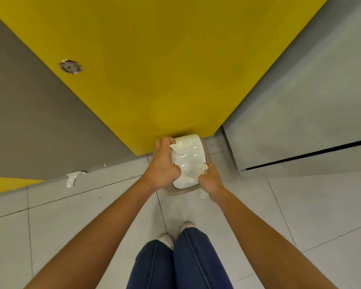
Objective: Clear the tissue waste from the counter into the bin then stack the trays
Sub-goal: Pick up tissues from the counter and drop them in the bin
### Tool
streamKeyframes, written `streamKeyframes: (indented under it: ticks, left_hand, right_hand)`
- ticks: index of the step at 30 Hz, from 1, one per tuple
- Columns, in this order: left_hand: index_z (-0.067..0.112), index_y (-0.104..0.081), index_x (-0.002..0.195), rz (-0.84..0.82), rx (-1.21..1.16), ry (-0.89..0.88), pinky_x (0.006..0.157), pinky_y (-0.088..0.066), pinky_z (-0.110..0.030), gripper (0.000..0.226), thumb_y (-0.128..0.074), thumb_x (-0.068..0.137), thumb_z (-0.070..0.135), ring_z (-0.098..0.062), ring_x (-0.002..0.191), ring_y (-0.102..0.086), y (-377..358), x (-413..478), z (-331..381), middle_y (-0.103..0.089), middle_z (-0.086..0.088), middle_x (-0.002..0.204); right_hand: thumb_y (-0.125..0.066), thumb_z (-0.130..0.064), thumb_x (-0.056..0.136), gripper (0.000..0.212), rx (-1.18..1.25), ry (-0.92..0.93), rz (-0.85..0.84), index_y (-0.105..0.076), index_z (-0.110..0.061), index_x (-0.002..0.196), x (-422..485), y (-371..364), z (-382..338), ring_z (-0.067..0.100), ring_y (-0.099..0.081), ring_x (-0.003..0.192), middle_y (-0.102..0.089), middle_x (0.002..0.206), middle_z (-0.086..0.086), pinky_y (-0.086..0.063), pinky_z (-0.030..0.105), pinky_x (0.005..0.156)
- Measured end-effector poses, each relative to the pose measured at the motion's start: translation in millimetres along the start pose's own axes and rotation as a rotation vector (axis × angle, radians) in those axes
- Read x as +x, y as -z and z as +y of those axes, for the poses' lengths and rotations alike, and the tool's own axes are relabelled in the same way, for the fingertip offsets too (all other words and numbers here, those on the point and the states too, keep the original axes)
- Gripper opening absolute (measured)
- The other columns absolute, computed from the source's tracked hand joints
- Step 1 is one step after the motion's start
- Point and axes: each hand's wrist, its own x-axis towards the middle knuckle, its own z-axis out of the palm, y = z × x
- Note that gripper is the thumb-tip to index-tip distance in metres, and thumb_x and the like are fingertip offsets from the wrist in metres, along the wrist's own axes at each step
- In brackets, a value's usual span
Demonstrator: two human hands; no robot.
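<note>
White tissue scrap (72, 178) lies on the floor tiles (61, 226) at the foot of a grey panel (29, 122). The left hand (163, 165) is curled round crumpled tissue (176, 152) over the bin (191, 158), which stands under the yellow counter (154, 59). The right hand (212, 182) pinches another wad (204, 167) at the bin's right edge.

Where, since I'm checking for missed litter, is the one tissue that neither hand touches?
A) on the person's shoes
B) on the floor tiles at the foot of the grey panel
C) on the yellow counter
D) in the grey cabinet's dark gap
B: the loose tissue lies on the floor tiles against the grey panel's foot, left of the bin; the left hand and right hand grip tissue wads at its lid.
</note>
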Motion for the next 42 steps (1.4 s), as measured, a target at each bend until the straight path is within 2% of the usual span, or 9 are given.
streamKeyframes:
  ticks: [5, 11, 14, 17, 21, 24, 28, 33, 42]
  left_hand:
    - [0.021, -0.029, 0.096, -0.068, 0.114, -0.046, 0.079, -0.033, -0.029, 0.042, -0.037, 0.057, 0.007, -0.018, 0.098, -0.030, -11, 21, -35, -0.025, 0.000, 0.104]
    - [0.016, -0.030, 0.098, -0.131, 0.217, -0.127, 0.071, -0.031, -0.001, 0.046, -0.034, 0.071, -0.020, -0.013, 0.094, -0.027, -27, 37, -50, -0.023, -0.001, 0.105]
    - [0.016, -0.030, 0.097, -0.167, 0.271, -0.180, 0.072, -0.031, -0.006, 0.044, -0.039, 0.074, -0.020, -0.013, 0.092, -0.031, -37, 43, -63, -0.024, -0.002, 0.106]
    - [0.012, -0.036, 0.102, -0.218, 0.400, -0.226, 0.068, -0.031, -0.017, 0.040, -0.046, 0.077, -0.018, -0.016, 0.091, -0.035, -47, 51, -76, -0.026, -0.002, 0.106]
    - [0.007, -0.039, 0.117, -0.270, 0.687, -0.245, 0.071, -0.033, -0.020, 0.043, -0.057, 0.081, -0.007, -0.014, 0.095, -0.036, -65, 55, -87, -0.037, -0.006, 0.117]
    - [0.007, -0.040, 0.120, -0.299, 0.848, -0.288, 0.087, -0.042, -0.025, 0.035, -0.055, 0.088, 0.004, -0.018, 0.103, -0.047, -85, 58, -94, -0.044, -0.010, 0.121]
    - [0.006, -0.037, 0.128, -0.305, 1.058, -0.239, 0.096, -0.045, -0.032, 0.041, -0.055, 0.091, 0.008, -0.024, 0.112, -0.053, -108, 66, -105, -0.044, -0.015, 0.128]
    - [0.002, -0.030, 0.135, -0.366, 1.122, -0.029, 0.091, -0.049, -0.034, 0.048, -0.052, 0.092, 0.009, -0.027, 0.111, -0.056, -118, 75, -117, -0.041, -0.018, 0.132]
    - [0.005, -0.031, 0.135, -0.365, 1.147, -0.006, 0.093, -0.049, -0.036, 0.054, -0.057, 0.087, 0.004, -0.030, 0.114, -0.056, -115, 76, -118, -0.044, -0.016, 0.133]
  right_hand:
    - [-0.047, 0.001, 0.091, 0.043, 0.040, -0.087, -0.042, -0.042, -0.012, 0.132, 43, -30, 32, 0.024, -0.051, 0.113, -0.051, 0.128, 0.007, -0.047, 0.035, 0.094]
    - [-0.055, -0.008, 0.090, 0.042, 0.137, -0.186, -0.014, -0.043, -0.009, 0.131, 80, -53, 52, 0.028, -0.054, 0.114, -0.053, 0.128, 0.011, -0.049, 0.039, 0.098]
    - [-0.059, -0.015, 0.089, 0.042, 0.125, -0.181, -0.014, -0.045, -0.012, 0.128, 96, -59, 60, 0.026, -0.056, 0.110, -0.057, 0.123, 0.010, -0.050, 0.043, 0.096]
    - [-0.064, -0.023, 0.086, 0.051, 0.040, -0.143, -0.045, -0.043, -0.012, 0.131, 95, -55, 55, 0.022, -0.056, 0.106, -0.058, 0.122, 0.008, -0.049, 0.034, 0.092]
    - [-0.064, -0.006, 0.085, 0.044, -0.147, -0.114, -0.119, -0.045, -0.004, 0.125, 88, -40, 55, 0.023, -0.053, 0.106, -0.056, 0.112, 0.009, -0.044, 0.028, 0.091]
    - [-0.059, 0.006, 0.083, 0.040, -0.216, -0.097, -0.155, -0.046, -0.003, 0.120, 86, -33, 62, 0.020, -0.051, 0.094, -0.055, 0.097, 0.007, -0.047, 0.027, 0.074]
    - [-0.057, 0.004, 0.087, 0.059, -0.218, -0.058, -0.184, -0.036, -0.009, 0.140, 81, -28, 67, 0.027, -0.055, 0.114, -0.055, 0.126, 0.013, -0.049, 0.036, 0.097]
    - [-0.054, 0.009, 0.086, 0.070, -0.259, -0.038, -0.221, -0.027, -0.015, 0.146, 80, -17, 69, 0.025, -0.047, 0.125, -0.048, 0.136, 0.009, -0.042, 0.028, 0.097]
    - [-0.053, 0.011, 0.085, 0.071, -0.250, 0.011, -0.250, -0.027, -0.016, 0.146, 80, -15, 68, 0.024, -0.042, 0.131, -0.038, 0.147, 0.008, -0.040, 0.030, 0.103]
